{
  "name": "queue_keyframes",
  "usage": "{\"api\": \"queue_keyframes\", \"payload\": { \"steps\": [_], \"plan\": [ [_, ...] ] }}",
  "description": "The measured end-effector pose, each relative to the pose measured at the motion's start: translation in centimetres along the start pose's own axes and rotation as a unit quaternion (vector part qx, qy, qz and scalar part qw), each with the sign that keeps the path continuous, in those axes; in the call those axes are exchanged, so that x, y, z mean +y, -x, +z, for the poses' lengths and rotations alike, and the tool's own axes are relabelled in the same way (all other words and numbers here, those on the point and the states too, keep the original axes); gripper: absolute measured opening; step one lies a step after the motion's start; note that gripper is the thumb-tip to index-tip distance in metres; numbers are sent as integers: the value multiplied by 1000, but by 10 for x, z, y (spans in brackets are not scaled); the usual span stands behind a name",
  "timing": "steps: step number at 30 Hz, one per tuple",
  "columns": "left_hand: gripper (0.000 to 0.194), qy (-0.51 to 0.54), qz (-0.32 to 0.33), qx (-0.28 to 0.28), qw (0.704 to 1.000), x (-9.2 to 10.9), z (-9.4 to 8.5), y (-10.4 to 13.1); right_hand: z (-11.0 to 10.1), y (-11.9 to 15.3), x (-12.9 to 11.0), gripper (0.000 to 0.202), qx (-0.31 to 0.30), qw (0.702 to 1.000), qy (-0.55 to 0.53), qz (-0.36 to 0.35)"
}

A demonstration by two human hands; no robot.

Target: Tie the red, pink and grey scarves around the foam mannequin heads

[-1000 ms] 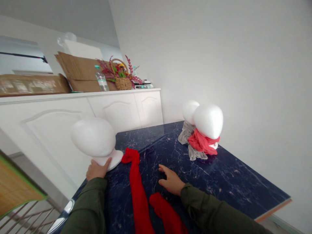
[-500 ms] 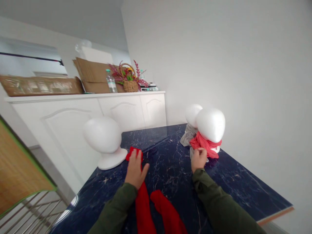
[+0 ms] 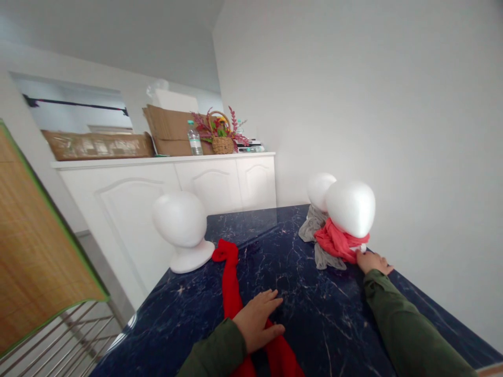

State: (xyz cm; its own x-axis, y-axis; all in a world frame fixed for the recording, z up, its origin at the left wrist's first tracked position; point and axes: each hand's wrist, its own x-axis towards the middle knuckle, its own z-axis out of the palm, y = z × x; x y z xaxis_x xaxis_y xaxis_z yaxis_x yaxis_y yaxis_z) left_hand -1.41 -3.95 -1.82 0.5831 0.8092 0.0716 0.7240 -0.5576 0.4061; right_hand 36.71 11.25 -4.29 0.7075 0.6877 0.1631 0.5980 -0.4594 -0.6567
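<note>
Bottle label (image 3: 195, 140) illegible; left hand (image 3: 259, 320) spread over red cloth (image 3: 231, 283); right hand (image 3: 372, 262): grip unclear.

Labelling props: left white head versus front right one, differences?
The left head is bare; the front right head has coral cloth around its neck. The right hand is at the front right head's base; no hand is at the left head's. Both are white, on the table.

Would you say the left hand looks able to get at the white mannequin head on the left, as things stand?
Probably yes: the left hand is open, and only the red cloth, lying low on the table, seems to come between it and the white mannequin head.
</note>
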Motion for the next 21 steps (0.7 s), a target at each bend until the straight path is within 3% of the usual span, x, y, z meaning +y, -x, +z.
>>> {"api": "queue_keyframes", "payload": {
  "steps": [4,8,11,15,21],
  "plan": [
    [84,11,8,-34,999,-4,-6,1,-1,-2,-1,49,-53,998,25,-7],
    [89,30,-9,-54,998,-3,-9,2,1,-2,-7,49,-67,997,-25,-11],
    [75,39,-10,-36,999,-1,-10,1,7,4,-15,51,-62,996,-59,-10],
    [30,48,29,-32,998,2,-11,-3,13,12,-21,62,-31,995,-97,6],
    [30,71,50,-3,996,1,-5,-4,10,13,-21,62,-9,978,-203,42]
  ]
}}
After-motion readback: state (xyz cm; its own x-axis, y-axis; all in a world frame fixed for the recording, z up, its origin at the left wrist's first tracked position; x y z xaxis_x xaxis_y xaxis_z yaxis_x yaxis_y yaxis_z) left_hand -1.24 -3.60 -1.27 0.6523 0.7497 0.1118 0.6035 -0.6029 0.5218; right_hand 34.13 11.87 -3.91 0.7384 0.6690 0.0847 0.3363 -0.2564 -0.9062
